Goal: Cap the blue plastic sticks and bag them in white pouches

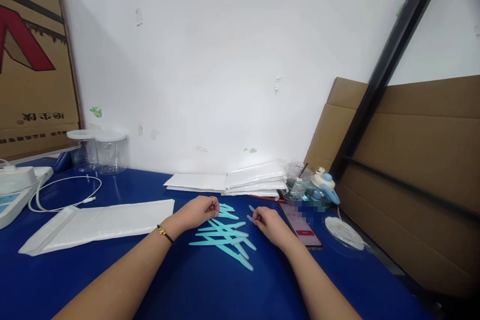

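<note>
Several thin turquoise sticks (225, 234) lie crossed over one another on the blue table (221, 295), between my two hands. My left hand (201, 210) is at the upper left of this pile, its fingers pinched together beside the farthest sticks; whatever is between the fingertips is too small to make out. To the right of the pile, my right hand (267, 222) is closed on small translucent pieces (251, 208) that poke out past its fingertips.
A white padded envelope (108, 222) lies at left, near a white cable and two clear jars (111, 155). Stacked white envelopes (255, 178) rest by the wall. A phone (302, 227), a blue bottle (323, 187) and a round clear lid (344, 232) are at right.
</note>
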